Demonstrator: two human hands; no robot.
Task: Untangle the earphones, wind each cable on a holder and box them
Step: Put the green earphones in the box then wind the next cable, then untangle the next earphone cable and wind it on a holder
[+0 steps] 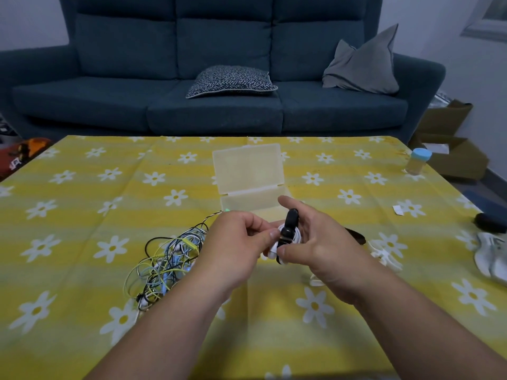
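Observation:
Above the table's middle my right hand [310, 239] grips a black cable holder [288, 227] with white earphone cable [274, 246] wound on it. My left hand [236, 239] pinches the white cable at the holder's left side. A tangle of yellow, blue, black and white earphone cables [167, 263] lies on the cloth left of my left wrist. Behind my hands stands a translucent plastic box [255, 200] with its lid tipped up and back. White holders [385, 256] and a black one [356, 237] lie to the right of my right hand, partly hidden by it.
The table wears a yellow daisy-print cloth [82, 242]. A small jar with a blue lid [418, 161] stands at the far right edge. A black object [491, 222] and a white shoe [492, 256] sit at the right. A dark blue sofa [214, 78] fills the background.

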